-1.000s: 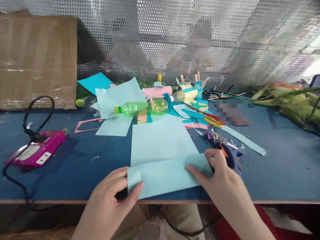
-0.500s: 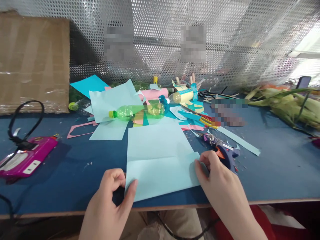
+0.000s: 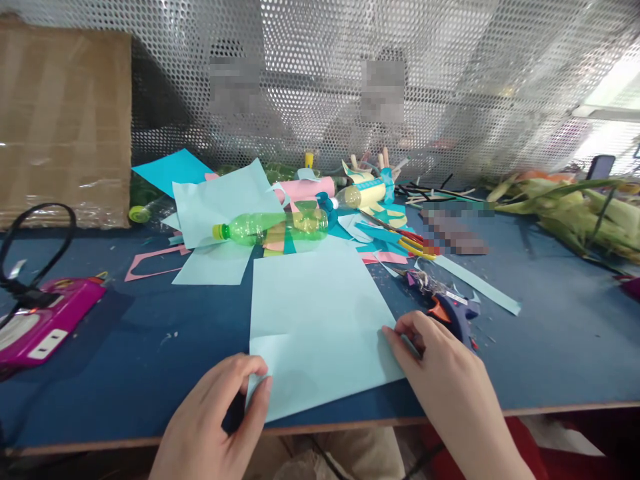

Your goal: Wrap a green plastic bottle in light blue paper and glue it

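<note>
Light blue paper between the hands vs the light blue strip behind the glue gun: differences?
Shape: the paper is broad, the strip long and narrow.
Contact: the left hand and right hand touch the paper; no hand touches the strip.
Direction: the paper extends away from the person, while the strip lies aslant, its nearer end to the right.
Shared: light blue colour.

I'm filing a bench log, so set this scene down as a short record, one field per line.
Left hand: at the near left corner of the paper
Right hand: at its right edge
Paper: pale blue, on the blue table
Bottle: green, lying on its side
Glue gun: just beyond the right hand
Cardboard: upright, back left
</note>
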Demonstrator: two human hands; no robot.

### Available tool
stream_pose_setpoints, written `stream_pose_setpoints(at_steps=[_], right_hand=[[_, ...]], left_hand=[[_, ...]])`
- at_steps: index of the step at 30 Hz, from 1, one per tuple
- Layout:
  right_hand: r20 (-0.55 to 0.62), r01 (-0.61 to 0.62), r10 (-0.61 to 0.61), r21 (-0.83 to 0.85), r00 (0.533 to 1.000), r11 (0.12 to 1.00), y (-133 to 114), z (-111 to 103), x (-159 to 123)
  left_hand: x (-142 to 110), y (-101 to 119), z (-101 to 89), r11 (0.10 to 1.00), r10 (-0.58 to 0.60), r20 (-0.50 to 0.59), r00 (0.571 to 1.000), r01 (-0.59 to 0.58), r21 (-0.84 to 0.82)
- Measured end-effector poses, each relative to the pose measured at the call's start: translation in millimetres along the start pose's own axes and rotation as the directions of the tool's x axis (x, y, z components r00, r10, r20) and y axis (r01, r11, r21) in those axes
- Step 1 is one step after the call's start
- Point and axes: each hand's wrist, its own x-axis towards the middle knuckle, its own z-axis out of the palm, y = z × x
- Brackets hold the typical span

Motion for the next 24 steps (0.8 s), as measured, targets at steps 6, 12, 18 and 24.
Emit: stream_pose_setpoints(at_steps=[6, 12, 18, 24], right_hand=[[-0.017, 0.013, -0.013, -0.011, 1.0, 1.0, -0.6, -1.6, -1.1], [-0.017, 0.002, -0.002, 0.015, 1.0, 1.0, 0.6, -1.0, -1.9], [-0.023, -0.006, 0.006, 0.018, 1.0, 1.0, 2.2, -0.4, -3.3], [-0.059, 0.035, -0.035, 0.009, 0.998, 0.999, 2.5, -0.8, -5.4]], left_hand=[[-1.6, -3.6, 1.3, 1.0, 0.009, 0.029, 1.0, -0.009, -0.012], [-7.5, -9.3, 3.6, 1.0, 0.014, 0.084, 0.996, -0.016, 0.019], [-9.8, -13.2, 2.7, 0.998, 0.05, 0.088, 0.995, -0.053, 0.025], [-11.5, -16.4, 0.5, 0.997, 0.076, 0.089, 0.993, -0.078, 0.012]])
